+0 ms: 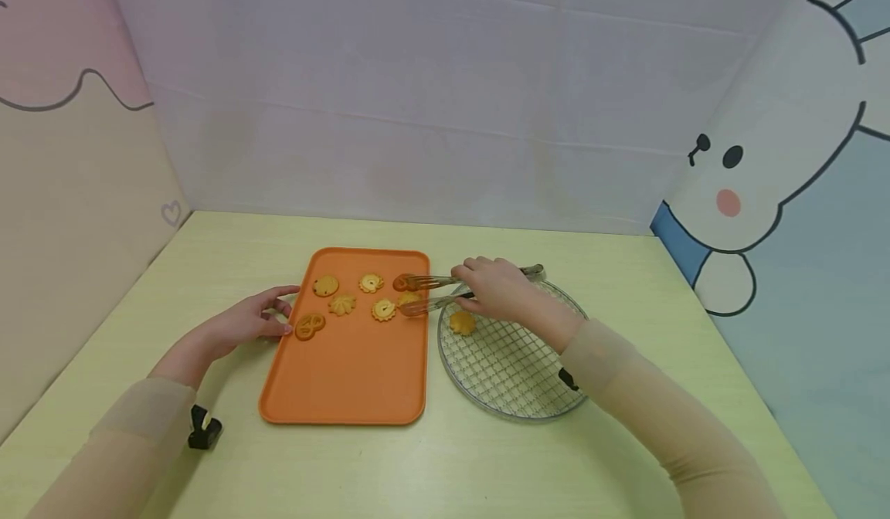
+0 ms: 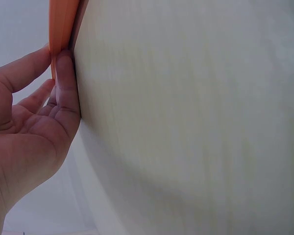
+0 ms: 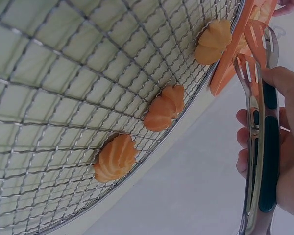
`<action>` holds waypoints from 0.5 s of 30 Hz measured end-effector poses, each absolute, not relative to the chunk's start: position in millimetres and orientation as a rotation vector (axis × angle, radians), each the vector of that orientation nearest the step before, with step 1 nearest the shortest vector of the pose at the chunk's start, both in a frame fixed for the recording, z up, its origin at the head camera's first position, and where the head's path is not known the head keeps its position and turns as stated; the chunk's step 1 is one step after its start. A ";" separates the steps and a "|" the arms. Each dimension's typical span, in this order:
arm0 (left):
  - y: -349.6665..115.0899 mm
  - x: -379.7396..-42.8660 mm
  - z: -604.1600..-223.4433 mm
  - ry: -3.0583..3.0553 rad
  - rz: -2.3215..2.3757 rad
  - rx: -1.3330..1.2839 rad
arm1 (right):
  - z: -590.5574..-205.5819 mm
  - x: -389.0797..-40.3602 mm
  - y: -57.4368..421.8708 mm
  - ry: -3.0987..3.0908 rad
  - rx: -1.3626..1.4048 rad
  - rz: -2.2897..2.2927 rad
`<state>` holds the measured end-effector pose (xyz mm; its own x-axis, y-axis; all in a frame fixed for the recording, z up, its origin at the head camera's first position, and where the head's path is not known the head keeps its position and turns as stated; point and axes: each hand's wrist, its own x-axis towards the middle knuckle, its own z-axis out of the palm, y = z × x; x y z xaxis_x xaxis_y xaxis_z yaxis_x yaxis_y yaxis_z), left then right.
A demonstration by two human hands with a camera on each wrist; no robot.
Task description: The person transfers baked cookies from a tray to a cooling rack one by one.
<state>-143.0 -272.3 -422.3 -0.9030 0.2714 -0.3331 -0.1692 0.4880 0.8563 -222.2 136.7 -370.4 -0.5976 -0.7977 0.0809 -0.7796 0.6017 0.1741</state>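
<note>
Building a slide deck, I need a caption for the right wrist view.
A right hand grips dark-handled tongs near a wire rack bearing three cookies, with an orange tray beyond.

Head camera: you are looking from above and farthest back, facing forward and down over the surface [image 1: 348, 469], orange tray [image 1: 344, 384] and wire rack [image 1: 521, 368]. Left wrist: sitting close to your left grip [image 2: 29, 122], turned sideways, facing the tray's edge. Right wrist: peering closely across the rack, past your right grip [image 3: 289, 147], toward the tray. Head and left wrist are sharing the tray's left edge; head and right wrist, the rack, tongs [image 3: 268, 166] and tray.
</note>
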 end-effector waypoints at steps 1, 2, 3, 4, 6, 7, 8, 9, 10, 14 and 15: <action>-271.6 -142.6 -421.5 2.310 1.396 0.079 | -370.5 -222.3 136.2 -2.677 1.326 -0.183; -270.9 -142.1 -420.9 2.312 1.393 0.079 | -370.5 -222.4 135.7 -2.681 1.328 -0.178; -270.4 -141.7 -420.2 2.315 1.389 0.082 | -370.7 -222.6 135.2 -2.685 1.328 -0.182; -269.8 -141.1 -419.4 2.318 1.387 0.088 | -371.0 -222.8 134.8 -2.693 1.330 -0.178; -268.9 -140.2 -418.2 2.319 1.387 0.088 | -371.8 -223.2 134.0 -2.705 1.332 -0.170; -268.7 -139.9 -417.8 2.321 1.383 0.080 | -372.2 -223.3 133.9 -2.713 1.333 -0.161; -268.6 -139.6 -417.4 2.322 1.382 0.079 | -372.8 -223.4 133.7 -2.719 1.334 -0.151; -268.6 -139.3 -417.0 2.325 1.381 0.076 | -373.5 -223.6 133.7 -2.726 1.334 -0.142; -268.4 -138.9 -416.5 2.324 1.379 0.073 | -374.3 -223.7 133.7 -2.731 1.335 -0.129; -268.6 -138.4 -415.6 2.327 1.375 0.056 | -377.6 -224.4 133.7 -2.755 1.330 -0.078; -268.7 -138.3 -415.5 2.327 1.376 0.056 | -378.3 -224.5 133.6 -2.760 1.329 -0.066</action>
<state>-138.3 -268.7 -415.5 -0.9049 0.2499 -0.3445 -0.1814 0.5057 0.8434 -224.5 133.6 -378.3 -0.6215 -0.7818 0.0509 -0.7784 0.6235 0.0725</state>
